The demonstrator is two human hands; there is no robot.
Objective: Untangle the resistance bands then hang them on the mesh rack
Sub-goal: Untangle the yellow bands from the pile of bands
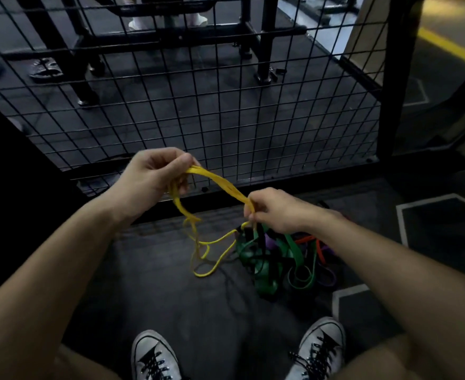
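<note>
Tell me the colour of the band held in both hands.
Yellow band, clearest in the head view.

Two hands are showing, the left hand [154, 171] and the right hand [273, 211]. Two white sneakers [156, 357] are standing on the floor. Resistance bands are appearing in five colours: yellow band [217, 180], green bands [290, 248], black band [260, 234], purple band [270, 242] and orange band [319, 250]; how many of each is lying tangled cannot be told. One mesh rack [198, 105] is standing ahead.

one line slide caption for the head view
Both hands, left and right, stretch a yellow band above tangled bands before the mesh rack.
</note>
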